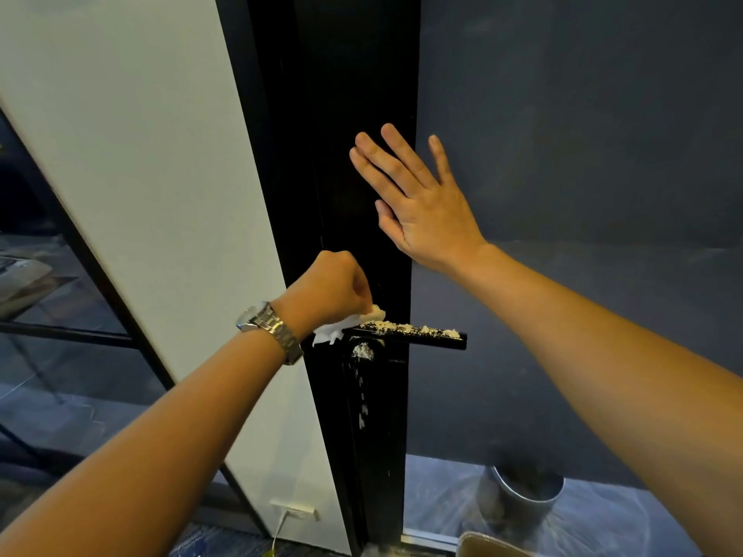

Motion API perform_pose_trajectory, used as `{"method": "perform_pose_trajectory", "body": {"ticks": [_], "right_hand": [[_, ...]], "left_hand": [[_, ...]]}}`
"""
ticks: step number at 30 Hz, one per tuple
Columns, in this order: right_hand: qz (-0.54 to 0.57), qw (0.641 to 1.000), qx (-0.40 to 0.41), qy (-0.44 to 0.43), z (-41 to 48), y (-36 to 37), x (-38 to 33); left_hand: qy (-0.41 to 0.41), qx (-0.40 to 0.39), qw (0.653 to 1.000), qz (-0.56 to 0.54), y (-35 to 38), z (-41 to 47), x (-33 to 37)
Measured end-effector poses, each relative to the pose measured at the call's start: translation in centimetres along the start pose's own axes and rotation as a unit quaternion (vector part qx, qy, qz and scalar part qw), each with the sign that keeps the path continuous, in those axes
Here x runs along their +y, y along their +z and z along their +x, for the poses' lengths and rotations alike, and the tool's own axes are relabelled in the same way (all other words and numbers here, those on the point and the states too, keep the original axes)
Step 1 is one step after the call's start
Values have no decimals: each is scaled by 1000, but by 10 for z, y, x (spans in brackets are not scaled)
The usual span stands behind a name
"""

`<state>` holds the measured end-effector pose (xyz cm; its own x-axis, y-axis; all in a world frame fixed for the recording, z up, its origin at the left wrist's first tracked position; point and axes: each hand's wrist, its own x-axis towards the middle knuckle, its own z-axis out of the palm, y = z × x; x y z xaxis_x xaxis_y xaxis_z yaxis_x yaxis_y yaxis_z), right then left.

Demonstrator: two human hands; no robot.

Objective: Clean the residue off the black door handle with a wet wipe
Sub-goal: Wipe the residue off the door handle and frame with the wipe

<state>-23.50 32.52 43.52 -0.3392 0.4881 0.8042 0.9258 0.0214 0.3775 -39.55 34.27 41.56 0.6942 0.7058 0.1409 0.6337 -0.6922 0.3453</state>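
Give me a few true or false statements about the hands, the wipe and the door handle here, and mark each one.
1. The left hand holds the wet wipe at the handle. True.
2. The right hand grips the door handle. False: it lies flat and open on the black door, above the handle.
3. The handle is already clean. False: white residue covers its top.
4. A watch sits on the left wrist. True.

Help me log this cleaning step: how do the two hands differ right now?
The left hand is closed around a white wipe at the handle; the right hand is open, flat and empty on the door. The left sits lower and wears a watch; the right wrist is bare. Both are ungloved.
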Motion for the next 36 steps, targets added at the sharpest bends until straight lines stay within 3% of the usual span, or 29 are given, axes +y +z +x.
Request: {"method": "perform_pose_trajectory", "body": {"ticks": [3, 12, 23, 36], "right_hand": [[3, 1000, 1, -2, 0, 0, 0], [1, 1000, 11, -1, -1, 2, 1], [9, 1000, -2, -4, -1, -1, 1], [5, 1000, 3, -13, -1, -2, 4]], "left_hand": [[2, 4, 1000, 7, 5, -2, 3], [25, -125, 992, -19, -7, -6, 12], [46, -104, 992, -61, 5, 0, 16], [29, -133, 977, -163, 17, 5, 22]]}}
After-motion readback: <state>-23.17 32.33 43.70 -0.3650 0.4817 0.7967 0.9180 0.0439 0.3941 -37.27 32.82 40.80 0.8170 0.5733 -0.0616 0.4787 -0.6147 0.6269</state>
